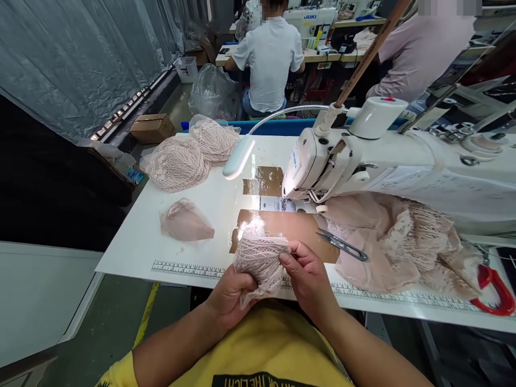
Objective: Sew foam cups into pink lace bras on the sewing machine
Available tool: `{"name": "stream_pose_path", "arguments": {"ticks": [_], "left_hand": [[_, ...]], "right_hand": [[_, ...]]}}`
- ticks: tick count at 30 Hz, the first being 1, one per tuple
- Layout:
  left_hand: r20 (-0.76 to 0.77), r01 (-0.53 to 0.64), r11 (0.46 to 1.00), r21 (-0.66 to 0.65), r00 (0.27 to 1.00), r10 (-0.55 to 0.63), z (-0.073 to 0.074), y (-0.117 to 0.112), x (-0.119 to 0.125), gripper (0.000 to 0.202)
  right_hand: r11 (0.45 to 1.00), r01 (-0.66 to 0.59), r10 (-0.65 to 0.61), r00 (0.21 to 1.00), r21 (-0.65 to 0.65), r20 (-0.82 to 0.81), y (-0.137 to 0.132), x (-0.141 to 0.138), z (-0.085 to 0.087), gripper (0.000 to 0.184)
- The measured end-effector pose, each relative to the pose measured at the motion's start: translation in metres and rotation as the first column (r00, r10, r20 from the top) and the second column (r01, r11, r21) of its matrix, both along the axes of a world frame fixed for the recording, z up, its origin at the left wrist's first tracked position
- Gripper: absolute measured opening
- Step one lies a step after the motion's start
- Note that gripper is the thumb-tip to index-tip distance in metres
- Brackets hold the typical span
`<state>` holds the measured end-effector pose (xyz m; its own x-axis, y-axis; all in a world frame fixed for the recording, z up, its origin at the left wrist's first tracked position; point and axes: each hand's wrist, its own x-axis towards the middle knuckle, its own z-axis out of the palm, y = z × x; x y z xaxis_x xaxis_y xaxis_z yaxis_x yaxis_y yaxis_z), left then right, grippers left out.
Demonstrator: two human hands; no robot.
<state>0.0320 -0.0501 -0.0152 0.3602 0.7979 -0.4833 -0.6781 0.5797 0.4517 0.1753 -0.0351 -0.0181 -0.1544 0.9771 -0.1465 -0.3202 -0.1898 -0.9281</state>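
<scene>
A pale pink lace cup piece (pixel 262 260) is held up in front of my body, above the table's front edge. My left hand (pixel 234 295) grips its lower left side, the thumb lying over the lace. On the right edge, my right hand (pixel 306 271) pinches the lace between thumb and fingers. Just beyond stands a white sewing machine (pixel 310 161), its lit needle area behind the piece. Thread snips (pixel 342 244) lie to the right of my right hand, partly on a heap of pink lace and mesh fabric (pixel 382 258).
Lace cups (pixel 177 161) are piled at the table's back left, with a single smooth cup piece (pixel 187 220) nearer. A lamp (pixel 238 157) hangs over the table (pixel 133 242). Red-handled scissors (pixel 495 293) lie far right. Two people sit at machines beyond.
</scene>
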Motion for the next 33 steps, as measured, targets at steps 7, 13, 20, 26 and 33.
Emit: {"name": "stream_pose_path", "arguments": {"ticks": [7,13,20,26,33], "left_hand": [[-0.045,0.024,1.000,0.019,0.999,-0.023,-0.023,-0.009,-0.021,0.013],[-0.287,0.076,0.927,0.367,0.957,0.035,-0.007,-0.005,-0.044,0.045],[-0.027,0.196,0.967,0.166,0.981,-0.194,-0.003,0.003,-0.012,0.056],[-0.082,0.218,0.956,0.198,0.975,-0.205,-0.021,-0.005,-0.035,0.020],[-0.598,0.342,0.630,0.697,0.762,0.248,0.036,0.013,-0.070,0.052]], "right_hand": [[0.977,0.136,-0.179,0.939,-0.162,-0.292,0.006,0.017,0.021,0.016],[0.993,0.015,-0.036,0.984,-0.121,-0.173,0.007,0.024,0.025,0.017],[0.994,-0.075,0.064,0.988,-0.082,-0.138,0.007,0.014,0.025,0.018],[0.981,0.167,-0.173,0.983,-0.098,-0.057,0.016,0.031,0.030,0.029],[0.888,-0.460,0.458,0.873,-0.028,0.166,0.015,0.032,0.045,0.020]]}}
